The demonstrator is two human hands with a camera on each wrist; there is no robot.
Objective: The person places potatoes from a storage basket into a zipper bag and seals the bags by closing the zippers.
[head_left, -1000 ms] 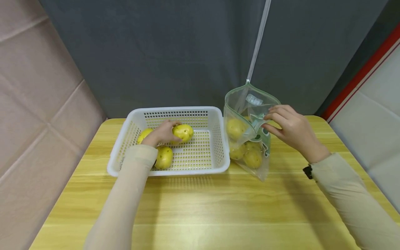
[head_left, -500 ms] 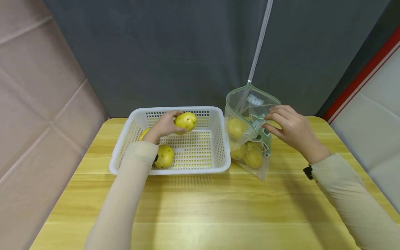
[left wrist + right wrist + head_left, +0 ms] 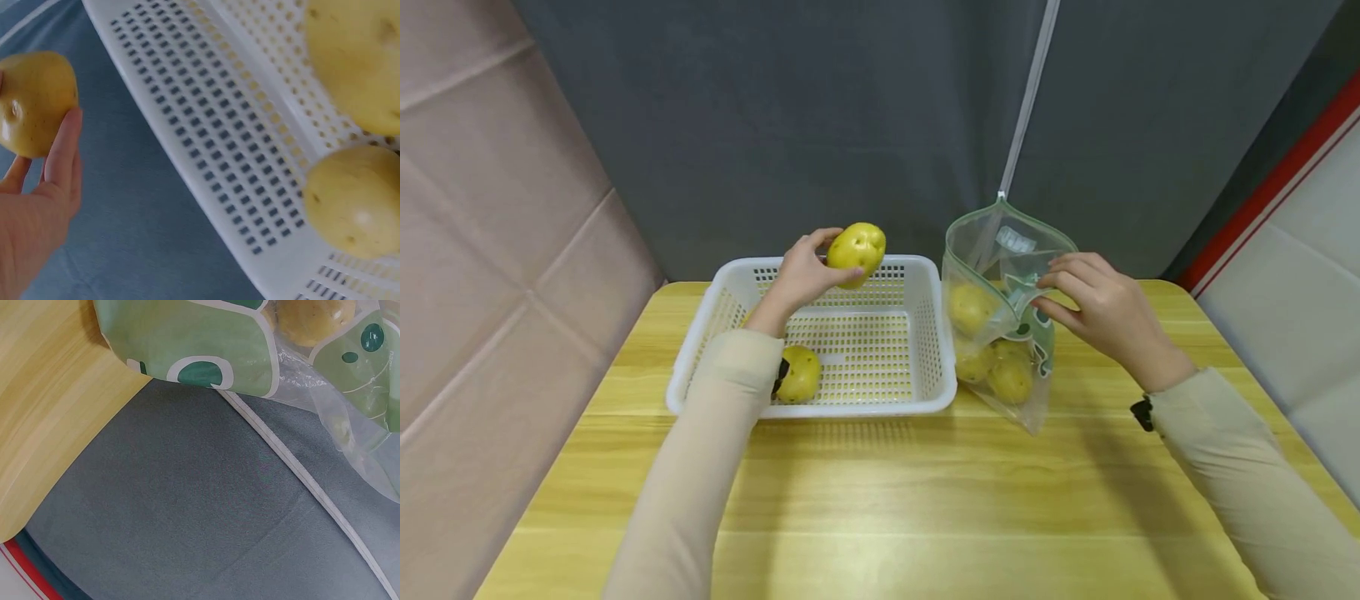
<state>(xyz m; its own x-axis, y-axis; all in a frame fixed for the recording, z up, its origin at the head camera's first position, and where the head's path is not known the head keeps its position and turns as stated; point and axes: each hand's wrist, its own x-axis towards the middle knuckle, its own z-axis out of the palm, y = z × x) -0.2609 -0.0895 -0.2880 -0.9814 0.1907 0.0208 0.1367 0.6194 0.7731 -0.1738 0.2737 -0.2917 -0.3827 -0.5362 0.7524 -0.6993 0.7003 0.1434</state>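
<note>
One yellow potato (image 3: 857,252) sits near the centre of the head view, pinched between the thumb and fingers of the left hand (image 3: 805,272) over the far rim of a single white basket (image 3: 850,411), while two loose potatoes (image 3: 355,203) lie inside that basket, at the right of the left wrist view. Right of centre in the head view, one clear bag (image 3: 1035,404) stands beside the basket with at least three bagged potatoes (image 3: 1011,381) showing, its mouth edge pinched by the right hand (image 3: 1099,304).
</note>
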